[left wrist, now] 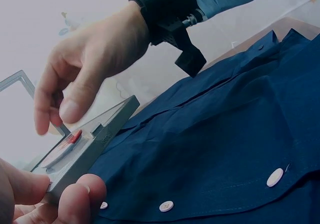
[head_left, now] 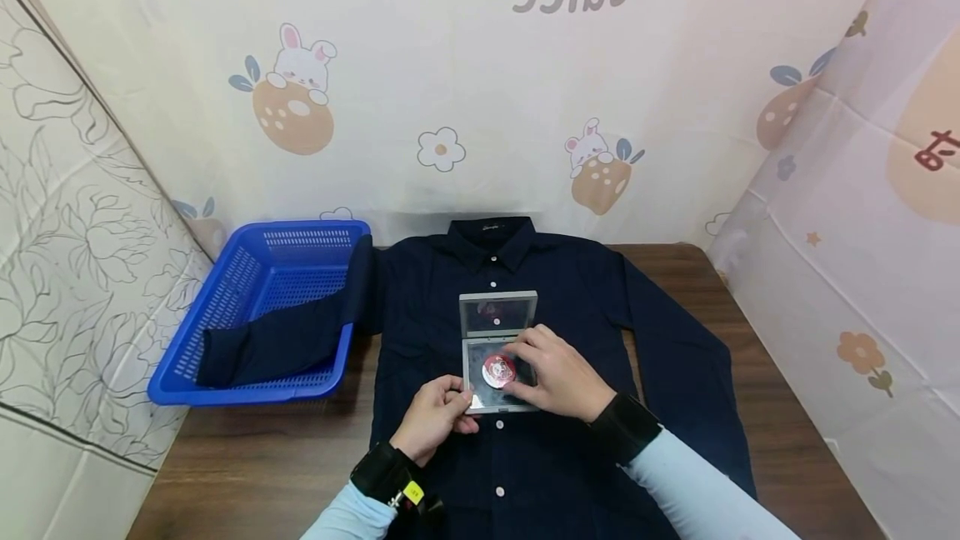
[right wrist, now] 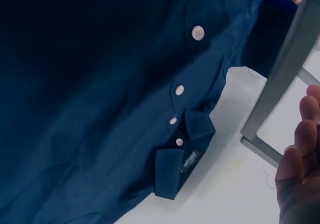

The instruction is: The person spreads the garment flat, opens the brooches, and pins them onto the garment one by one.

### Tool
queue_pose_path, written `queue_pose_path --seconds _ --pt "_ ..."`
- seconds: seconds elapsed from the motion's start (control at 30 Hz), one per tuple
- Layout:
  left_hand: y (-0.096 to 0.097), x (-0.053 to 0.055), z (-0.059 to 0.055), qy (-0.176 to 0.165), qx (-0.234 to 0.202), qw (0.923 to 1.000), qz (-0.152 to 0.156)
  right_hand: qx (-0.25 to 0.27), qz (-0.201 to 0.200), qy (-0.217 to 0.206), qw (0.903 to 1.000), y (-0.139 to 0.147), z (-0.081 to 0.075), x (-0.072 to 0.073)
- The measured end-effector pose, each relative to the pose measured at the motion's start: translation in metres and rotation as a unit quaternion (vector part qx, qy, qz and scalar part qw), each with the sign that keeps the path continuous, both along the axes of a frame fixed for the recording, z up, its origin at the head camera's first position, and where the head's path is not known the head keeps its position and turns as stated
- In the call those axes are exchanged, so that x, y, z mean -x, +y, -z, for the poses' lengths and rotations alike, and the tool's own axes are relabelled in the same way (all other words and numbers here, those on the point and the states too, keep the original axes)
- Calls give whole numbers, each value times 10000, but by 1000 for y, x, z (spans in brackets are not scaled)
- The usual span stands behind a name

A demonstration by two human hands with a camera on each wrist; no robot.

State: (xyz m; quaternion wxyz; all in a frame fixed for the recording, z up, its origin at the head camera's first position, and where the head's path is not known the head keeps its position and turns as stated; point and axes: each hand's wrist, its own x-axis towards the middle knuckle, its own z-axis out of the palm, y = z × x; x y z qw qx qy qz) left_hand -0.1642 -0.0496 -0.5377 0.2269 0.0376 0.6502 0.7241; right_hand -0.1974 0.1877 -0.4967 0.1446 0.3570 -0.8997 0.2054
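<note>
A clear square display case with grey edges lies hinged wide apart over the navy shirt. My left hand grips its near left corner, thumb on top and fingers beneath. Inside sits a round red-and-white badge, tilted a little in the left wrist view. Over the case is my right hand, its thumb and fingers spread around the badge. The left wrist view shows those fingers loosely bent and apart from the badge. In the right wrist view, the case's grey frame stands beside the right fingertips.
A blue plastic basket stands at the left, with one shirt sleeve lying in it. The other sleeve stretches down the right side of the brown wooden table. Printed curtains hang behind and at the sides.
</note>
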Motion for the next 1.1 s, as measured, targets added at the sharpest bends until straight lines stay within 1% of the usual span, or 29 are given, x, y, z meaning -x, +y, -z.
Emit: queue_pose_path --seconds 0.1,0.23,0.33,0.57,0.73,0.97,1.1 --pt "0 -1 0 31 -48 10000 14 -35 67 -125 9999 -3 4 0" --pt "0 -2 0 65 -123 9999 48 -28 65 -109 9999 -5 8 1" --pt "0 -2 -1 78 -135 9999 45 -39 57 -112 9999 -7 9 1" --pt "0 -2 -1 38 -41 10000 9 -108 68 -273 9995 -10 8 0" --pt "-1 -3 -2 35 4 10000 -14 -137 42 -267 9995 -11 9 0" --pt "-1 -4 -3 -19 -57 10000 -12 -144 4 -236 9996 -11 10 1" --pt "-2 -4 -2 32 -49 10000 -28 -104 -13 -177 9998 -11 11 1"
